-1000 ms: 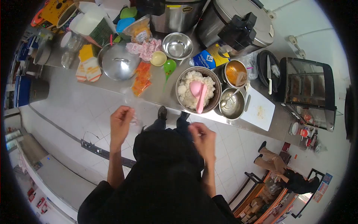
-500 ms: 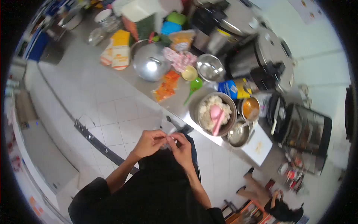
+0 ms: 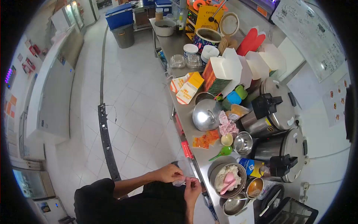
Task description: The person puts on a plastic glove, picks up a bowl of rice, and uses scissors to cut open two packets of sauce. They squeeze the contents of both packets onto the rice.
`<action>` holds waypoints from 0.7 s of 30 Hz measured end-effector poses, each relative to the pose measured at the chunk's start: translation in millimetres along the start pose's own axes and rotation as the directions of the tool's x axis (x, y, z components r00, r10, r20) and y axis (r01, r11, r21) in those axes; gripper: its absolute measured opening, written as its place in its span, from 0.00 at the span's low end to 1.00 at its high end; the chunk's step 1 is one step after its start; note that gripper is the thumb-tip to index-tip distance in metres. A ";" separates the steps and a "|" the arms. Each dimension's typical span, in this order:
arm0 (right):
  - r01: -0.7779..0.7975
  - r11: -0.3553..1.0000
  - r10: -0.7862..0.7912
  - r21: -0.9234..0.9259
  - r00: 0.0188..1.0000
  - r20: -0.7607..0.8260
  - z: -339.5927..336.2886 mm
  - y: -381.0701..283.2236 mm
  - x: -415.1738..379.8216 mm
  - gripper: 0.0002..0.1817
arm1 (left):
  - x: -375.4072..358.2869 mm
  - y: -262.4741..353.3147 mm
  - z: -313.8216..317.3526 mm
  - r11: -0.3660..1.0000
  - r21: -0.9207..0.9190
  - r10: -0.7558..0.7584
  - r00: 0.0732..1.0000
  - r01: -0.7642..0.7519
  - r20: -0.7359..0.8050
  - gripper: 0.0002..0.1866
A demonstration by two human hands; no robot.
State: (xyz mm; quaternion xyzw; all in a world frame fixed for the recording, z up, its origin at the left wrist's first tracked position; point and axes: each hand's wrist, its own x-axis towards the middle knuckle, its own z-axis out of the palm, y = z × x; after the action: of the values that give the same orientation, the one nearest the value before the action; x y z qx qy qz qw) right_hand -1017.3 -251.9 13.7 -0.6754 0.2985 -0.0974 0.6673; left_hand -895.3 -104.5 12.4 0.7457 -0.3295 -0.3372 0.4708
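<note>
My left hand and my right hand are close together in front of my body, fingers pinched. Between them is a piece of thin clear plastic, crumpled and see-through, held by both. To the right of the hands, on the steel counter, stands a metal pot of white rice with a pink rice paddle lying in it. A green spoon and orange packets lie farther along the counter edge.
A domed metal lid, folded cartons and tall paper boxes stand farther back. Two large cookers line the wall. Near the pot are a bowl of orange sauce and a knife. Tiled floor lies left of the counter.
The view has swung round, bringing the far counter and aisle into sight; the person seen at lower right has left view. Both hands still pinch the clear plastic, now nearer the counter in view.
</note>
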 end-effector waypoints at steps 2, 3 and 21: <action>0.065 0.997 -0.063 -0.045 0.997 0.052 -4.8 10.3 -1.6 0.07 | -8.9 -5.5 14.7 0.977 -0.212 0.008 1.000 -0.013 -0.024 0.11; 0.065 0.997 -0.061 -0.052 0.996 0.065 -7.3 8.9 -3.0 0.07 | -13.5 -1.6 17.7 0.909 -0.416 0.007 0.999 -0.020 -0.032 0.11; 0.195 0.978 -0.187 -0.075 0.977 0.102 -34.2 24.8 -125.1 0.16 | -112.1 58.2 115.5 0.914 0.298 0.362 0.884 -0.274 -0.296 0.10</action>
State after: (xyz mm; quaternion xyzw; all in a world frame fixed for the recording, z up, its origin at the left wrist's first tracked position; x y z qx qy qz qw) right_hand -1142.6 -212.4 26.4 -0.7325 0.2041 -0.1161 0.6390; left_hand -1061.7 -89.0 49.8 0.7810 -0.3999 -0.0753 0.4737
